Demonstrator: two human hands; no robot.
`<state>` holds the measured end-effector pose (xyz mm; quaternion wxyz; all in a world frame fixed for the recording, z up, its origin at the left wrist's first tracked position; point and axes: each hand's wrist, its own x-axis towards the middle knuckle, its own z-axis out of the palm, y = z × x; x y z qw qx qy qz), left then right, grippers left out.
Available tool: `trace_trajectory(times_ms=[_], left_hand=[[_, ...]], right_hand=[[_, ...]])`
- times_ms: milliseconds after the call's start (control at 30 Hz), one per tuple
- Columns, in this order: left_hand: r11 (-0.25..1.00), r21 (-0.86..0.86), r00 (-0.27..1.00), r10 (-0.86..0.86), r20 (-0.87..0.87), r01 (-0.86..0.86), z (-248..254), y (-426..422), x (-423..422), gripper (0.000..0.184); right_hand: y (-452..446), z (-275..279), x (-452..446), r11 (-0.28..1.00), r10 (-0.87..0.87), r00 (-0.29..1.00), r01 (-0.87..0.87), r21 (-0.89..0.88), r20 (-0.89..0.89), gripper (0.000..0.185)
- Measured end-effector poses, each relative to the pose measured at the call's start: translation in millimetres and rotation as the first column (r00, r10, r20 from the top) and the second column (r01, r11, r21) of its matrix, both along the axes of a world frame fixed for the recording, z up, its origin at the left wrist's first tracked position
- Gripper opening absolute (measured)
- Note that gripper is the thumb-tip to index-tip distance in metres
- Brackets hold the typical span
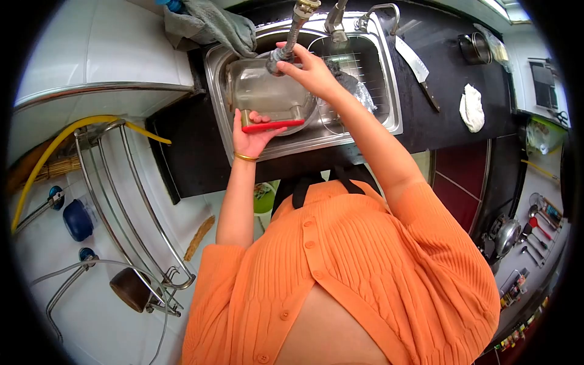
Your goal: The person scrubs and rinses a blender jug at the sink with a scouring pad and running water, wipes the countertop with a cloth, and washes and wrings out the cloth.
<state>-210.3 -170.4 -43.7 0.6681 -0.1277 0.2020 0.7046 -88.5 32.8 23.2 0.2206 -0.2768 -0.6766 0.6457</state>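
My left hand [252, 135] is closed on a red-edged object [274, 125] at the near side of the left sink basin [220, 115]. Its full shape is hard to make out. Beside and beyond it, a clear container [264, 91] sits in the basin. Above the basin, my right hand [307, 72] has its fingers around the end of the flexible faucet hose [281, 59]. The right basin holds a wire rack [368, 67] with a dark item and a clear plastic piece on it.
A cleaver [413, 64] lies on the dark counter right of the sink, near a white cloth [471, 109] and a metal cup [476, 48]. A grey towel [213, 27] hangs at the sink's back left. Metal rails [137, 188] are at the left.
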Motion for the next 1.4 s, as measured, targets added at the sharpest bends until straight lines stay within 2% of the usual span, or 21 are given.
trace_trajectory(times_ms=[67,133,233,433,500,567,633,700,767,933,1000,1067,1133,1167,1400], left_hand=[[0.999,0.025,0.999,0.022,0.027,-0.022,2,-4,0,0.043],[0.999,0.022,0.999,0.035,0.027,-0.035,0,-7,0,0.043],[0.997,0.050,0.997,0.050,0.057,-0.053,-3,-10,0,0.042],[0.991,0.099,0.982,0.074,0.172,-0.092,-10,-23,7,0.041],[0.989,0.123,0.981,0.064,0.181,-0.087,-11,-29,6,0.041],[0.988,0.153,0.994,0.000,0.109,-0.017,-12,-34,4,0.043],[0.994,0.110,0.996,-0.019,0.089,0.009,-9,-35,4,0.044],[0.997,0.066,0.997,-0.039,0.070,0.035,-6,-35,4,0.045],[0.995,-0.036,0.995,-0.098,-0.027,0.097,-4,-32,5,0.049],[0.986,-0.012,0.985,-0.164,-0.044,0.164,-9,-34,6,0.051],[0.984,0.005,0.983,-0.177,-0.047,0.177,-9,-35,7,0.051],[0.987,0.053,0.988,-0.152,-0.006,0.152,-8,-37,8,0.051],[0.989,0.054,0.990,-0.140,-0.017,0.140,-5,-38,8,0.050],[0.990,0.055,0.991,-0.128,-0.027,0.130,-4,-38,7,0.050],[0.994,0.079,0.997,-0.079,-0.001,0.079,-5,-32,3,0.049]], right_hand=[[4,2,9,0.992,-0.049,0.995,0.038,0.123,0.085,0.048],[6,3,16,0.994,-0.036,0.996,0.027,0.106,0.083,0.049],[8,2,22,0.974,-0.023,0.982,-0.020,0.226,0.187,0.050],[11,8,31,0.945,-0.117,0.975,0.051,0.323,0.190,0.054],[12,6,30,0.945,-0.118,0.976,0.054,0.324,0.181,0.053],[12,5,29,0.944,-0.117,0.978,0.057,0.324,0.171,0.052],[6,5,21,1.000,0.017,1.000,-0.016,-0.026,0.022,0.048],[-2,-5,10,0.992,0.058,0.997,-0.062,-0.110,-0.041,0.046],[-10,-4,1,0.975,0.063,0.992,-0.085,-0.208,-0.107,0.047],[-5,-4,-9,0.985,-0.019,0.986,-0.011,-0.172,-0.166,0.048],[2,-7,-1,0.995,-0.094,0.995,0.095,0.021,-0.040,0.047],[6,-5,10,0.993,-0.107,0.994,0.108,0.045,-0.028,0.050],[9,-5,19,0.976,-0.147,0.987,0.133,0.172,0.072,0.055],[9,-4,23,0.983,-0.146,0.985,0.134,0.124,0.093,0.059],[11,-18,34,0.981,-0.148,0.989,0.146,0.126,0.009,0.057]])
